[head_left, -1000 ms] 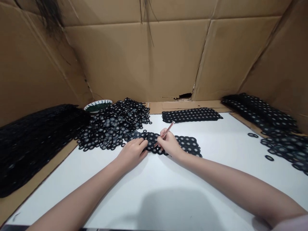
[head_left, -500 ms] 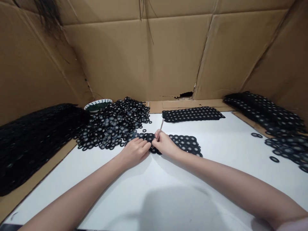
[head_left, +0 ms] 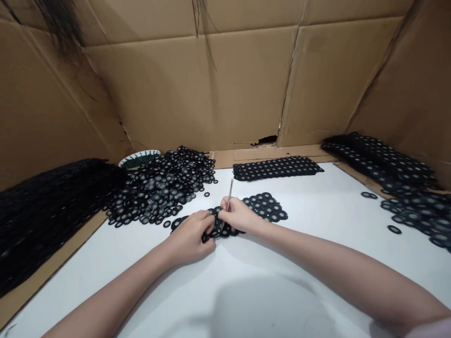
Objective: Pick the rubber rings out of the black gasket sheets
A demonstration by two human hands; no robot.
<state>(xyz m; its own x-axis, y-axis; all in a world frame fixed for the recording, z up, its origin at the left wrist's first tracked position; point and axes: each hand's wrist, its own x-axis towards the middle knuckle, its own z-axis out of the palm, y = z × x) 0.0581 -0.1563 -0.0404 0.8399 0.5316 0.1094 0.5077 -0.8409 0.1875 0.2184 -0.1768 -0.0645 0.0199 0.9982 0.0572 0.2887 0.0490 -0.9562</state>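
A mat of joined black rings (head_left: pixel 266 206) lies on the white tabletop, both hands over its near and middle part. My left hand (head_left: pixel 193 235) is closed on the mat's left part, fingers curled over the rings and thumb at the near edge. My right hand (head_left: pixel 238 215) pinches a thin, pale rod (head_left: pixel 230 188), which slants with its top end upward. The rod's lower end meets the rings between my hands; its tip is too small to make out. My palms cover some of the mat.
A heap of loose black rings (head_left: pixel 155 195) is at the left, beside a patterned dish (head_left: pixel 139 159). Another ring mat (head_left: pixel 278 168) lies behind. Dark stacks stand at left (head_left: pixel 52 211) and right (head_left: pixel 384 157). Loose rings (head_left: pixel 423 213) lie at right. Cardboard walls (head_left: pixel 176 94) enclose the table.
The mat has turned, its left end now nearer me. My left hand has shifted left and down, its thumb and fingers further apart. The rod stands more upright in my right hand.
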